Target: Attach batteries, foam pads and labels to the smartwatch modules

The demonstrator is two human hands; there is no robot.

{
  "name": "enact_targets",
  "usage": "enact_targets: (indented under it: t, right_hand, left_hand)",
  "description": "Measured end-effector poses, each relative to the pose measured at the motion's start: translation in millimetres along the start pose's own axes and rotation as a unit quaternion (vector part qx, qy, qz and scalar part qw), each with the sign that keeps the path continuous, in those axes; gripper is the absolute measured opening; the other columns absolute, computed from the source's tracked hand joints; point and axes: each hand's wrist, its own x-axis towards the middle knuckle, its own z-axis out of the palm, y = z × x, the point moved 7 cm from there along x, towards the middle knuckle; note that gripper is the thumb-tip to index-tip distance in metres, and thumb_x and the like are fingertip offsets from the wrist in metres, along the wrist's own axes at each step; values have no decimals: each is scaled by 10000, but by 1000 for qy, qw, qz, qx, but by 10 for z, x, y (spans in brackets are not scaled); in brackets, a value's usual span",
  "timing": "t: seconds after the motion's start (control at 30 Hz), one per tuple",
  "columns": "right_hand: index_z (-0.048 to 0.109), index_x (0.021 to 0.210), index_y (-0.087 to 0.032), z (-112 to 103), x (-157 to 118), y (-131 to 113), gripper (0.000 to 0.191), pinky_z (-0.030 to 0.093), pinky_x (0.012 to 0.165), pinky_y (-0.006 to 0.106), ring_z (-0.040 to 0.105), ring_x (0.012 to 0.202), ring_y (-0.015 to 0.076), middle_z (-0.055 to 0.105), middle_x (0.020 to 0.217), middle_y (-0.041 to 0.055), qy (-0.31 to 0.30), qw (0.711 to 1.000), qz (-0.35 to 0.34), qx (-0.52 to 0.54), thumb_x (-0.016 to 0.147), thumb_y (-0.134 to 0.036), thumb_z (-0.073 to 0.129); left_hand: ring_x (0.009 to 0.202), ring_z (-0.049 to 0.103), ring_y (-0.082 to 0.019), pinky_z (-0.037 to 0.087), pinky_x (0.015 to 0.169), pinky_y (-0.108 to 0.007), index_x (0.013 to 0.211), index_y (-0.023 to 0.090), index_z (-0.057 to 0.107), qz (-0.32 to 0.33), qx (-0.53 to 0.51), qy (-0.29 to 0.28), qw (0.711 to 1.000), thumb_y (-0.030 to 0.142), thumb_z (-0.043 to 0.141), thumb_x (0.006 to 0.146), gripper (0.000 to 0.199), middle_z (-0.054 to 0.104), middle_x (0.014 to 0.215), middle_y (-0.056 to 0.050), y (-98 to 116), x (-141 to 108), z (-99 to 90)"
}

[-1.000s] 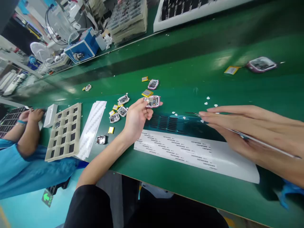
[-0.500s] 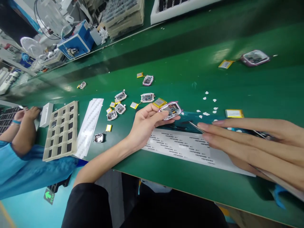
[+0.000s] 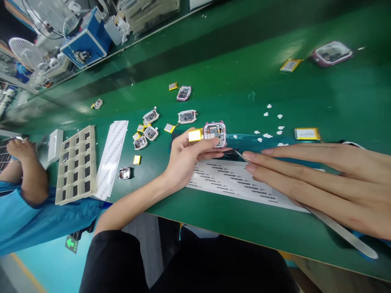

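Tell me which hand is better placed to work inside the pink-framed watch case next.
Probably the right hand: it holds steel tweezers with their tips just beside the pink-framed watch case, while the left hand is taken up holding that case and a yellow battery.

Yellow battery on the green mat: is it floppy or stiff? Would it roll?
The flat yellow battery probably feels light and fairly stiff, since it keeps a neat rectangle. Being flat, it likely won't roll, though it might slide on the shiny green mat.
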Motion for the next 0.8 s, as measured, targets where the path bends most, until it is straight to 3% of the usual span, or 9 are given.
enact_targets:
  t: [0.3,0.4,0.63,0.8]
  right_hand:
    - [353,1649,-357,-5,-8,-33,676,575,1093,445,672,1303,206,746,1289,-53,11,1000,2,-6,1034,-77,333]
    - [356,1650,-354,-2,-21,-25,639,563,1094,439,660,1319,209,740,1303,-44,14,1000,1,2,1060,-110,330]
    - [384,1638,-343,31,-10,-6,593,579,1063,430,666,1307,208,751,1287,-28,20,1000,-13,5,1081,-155,311]
    - [366,1650,-306,37,-4,-31,574,533,1146,432,608,1389,199,720,1353,-25,1,1000,-26,9,1093,-176,321]
  left_hand:
    - [732,791,-168,638,717,-283,858,193,626,11,42,-38,998,272,865,738,279,804,818,2,13,-28,41]
    - [697,781,-151,632,699,-274,821,190,593,15,39,-26,999,242,841,758,261,810,824,-8,28,-25,21]
    - [831,829,-228,653,756,-325,798,193,595,2,31,-15,999,204,802,743,214,783,797,-2,-16,-22,8]
    - [666,798,-208,645,714,-335,709,193,528,-14,33,-35,999,210,808,716,281,753,709,10,-52,-58,57]
